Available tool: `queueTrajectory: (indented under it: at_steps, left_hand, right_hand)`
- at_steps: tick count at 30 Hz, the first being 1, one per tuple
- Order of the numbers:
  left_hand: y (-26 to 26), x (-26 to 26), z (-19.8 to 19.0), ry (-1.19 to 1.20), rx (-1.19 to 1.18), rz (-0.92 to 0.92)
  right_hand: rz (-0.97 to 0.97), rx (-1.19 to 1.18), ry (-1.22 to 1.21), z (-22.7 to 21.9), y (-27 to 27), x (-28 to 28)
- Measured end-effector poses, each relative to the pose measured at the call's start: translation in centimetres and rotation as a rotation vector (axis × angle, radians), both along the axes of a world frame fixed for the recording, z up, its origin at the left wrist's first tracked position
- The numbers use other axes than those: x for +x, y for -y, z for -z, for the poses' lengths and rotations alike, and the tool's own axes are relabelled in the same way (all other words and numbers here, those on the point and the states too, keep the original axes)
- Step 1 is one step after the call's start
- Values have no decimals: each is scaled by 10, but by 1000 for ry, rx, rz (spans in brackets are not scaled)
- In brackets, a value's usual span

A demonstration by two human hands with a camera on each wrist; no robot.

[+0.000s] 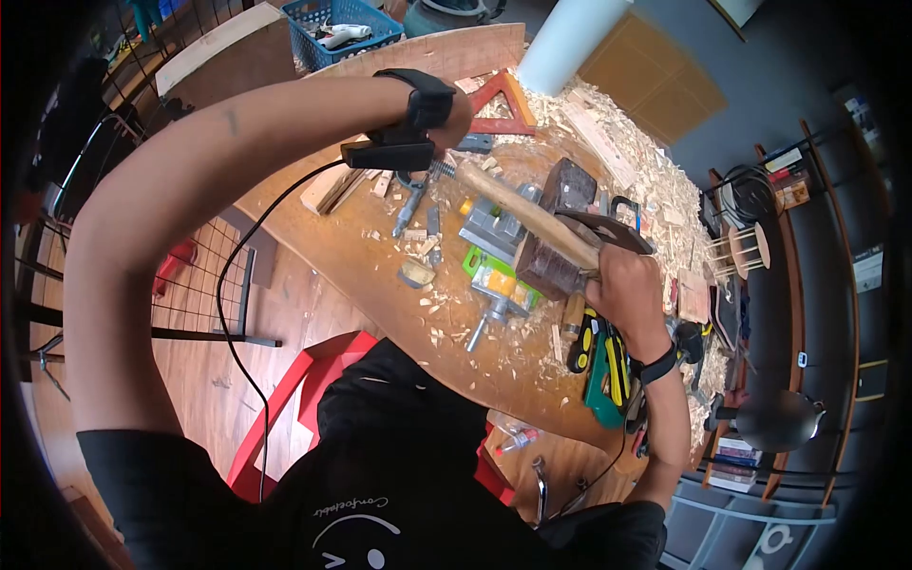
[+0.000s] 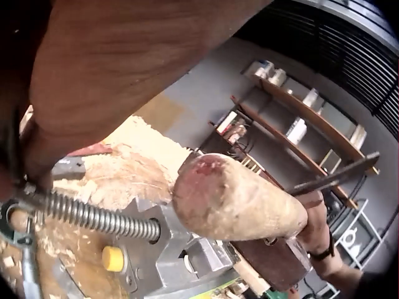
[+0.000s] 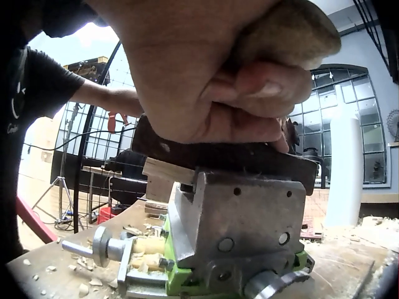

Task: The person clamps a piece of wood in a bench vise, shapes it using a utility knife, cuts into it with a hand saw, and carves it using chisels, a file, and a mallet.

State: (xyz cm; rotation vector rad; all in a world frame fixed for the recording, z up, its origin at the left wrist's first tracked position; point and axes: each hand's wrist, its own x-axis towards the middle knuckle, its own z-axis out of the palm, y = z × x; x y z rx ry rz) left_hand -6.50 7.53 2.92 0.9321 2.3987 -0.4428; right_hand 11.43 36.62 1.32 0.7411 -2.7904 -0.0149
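My right hand grips one end of a thick pale wooden handle, whose rounded, red-marked butt faces the left wrist view. A dark flat blade-like piece shows beside that hand. Under the handle a dark brown wooden block lies over the jaws of a grey and green bench vise. My left hand is at the outer end of the vise's threaded screw, its fingers around the handle bar and mostly hidden by the wrist camera.
Wood shavings cover the far and right parts of the workbench. A red triangular frame and a white cylinder stand at the back. Yellow-black utility knives and a green tool lie by the right forearm.
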Motion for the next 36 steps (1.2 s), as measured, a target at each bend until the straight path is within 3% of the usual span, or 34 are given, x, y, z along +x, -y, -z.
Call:
queueTrajectory:
  at_steps: [1, 4, 5, 7, 12, 15, 17, 21, 23, 24, 25, 27, 28, 29, 31, 33, 35, 36]
  left_hand:
    - [-5, 11, -7, -39, 18, -251]
    - [-1, 38, -28, 0, 197, -376]
    - [8, 32, -14, 3, 195, -370]
    - [26, 25, 8, -458, 626, -42]
    - [14, 16, 7, -506, 511, -65]
    - [11, -4, 24, -426, 524, 65]
    - [9, -17, 35, -258, 556, 53]
    - [11, -23, 70, -160, 664, 6]
    - [9, -16, 72, 142, 596, -153]
    - [7, -18, 70, 277, 452, -219]
    - [9, -23, 77, 282, 456, -220]
    - [19, -38, 94, 578, 480, -163]
    - [19, -19, 66, 677, 393, -408]
    - [25, -23, 76, 676, 397, -411]
    - [38, -28, 92, 1488, 319, -664]
    - [44, -16, 93, 1403, 432, -677]
    - [53, -6, 89, 1485, 600, -611]
    - [57, 2, 90, 1392, 711, -738]
  right_hand:
    - [1, -4, 0, 0, 0, -1]
    - [-14, -35, 1, 2, -3, -3]
    - [-59, -3, -47, 5, -7, -4]
    - [-101, 28, -95, 5, -8, -4]
    - [-76, -24, -96, 0, -1, -2]
    - [-79, -38, -78, -3, 1, 1]
    - [-88, -16, -66, -2, -1, -1]
    - [-85, -55, -91, -4, 5, 0]
    - [-66, -47, -86, -5, 5, 1]
    - [-70, -41, -84, -4, 5, 1]
    - [-76, -34, -81, -4, 4, 1]
    - [-78, -39, -83, -3, 3, 2]
    - [-81, -46, -90, -2, 3, 3]
    - [-85, -43, -91, -2, 3, 3]
    - [-59, -56, -92, -1, 4, 3]
    - [-66, -62, -99, -2, 5, 2]
    - [-69, -69, -99, -2, 5, 3]
    - [-46, -59, -87, -3, 6, 4]
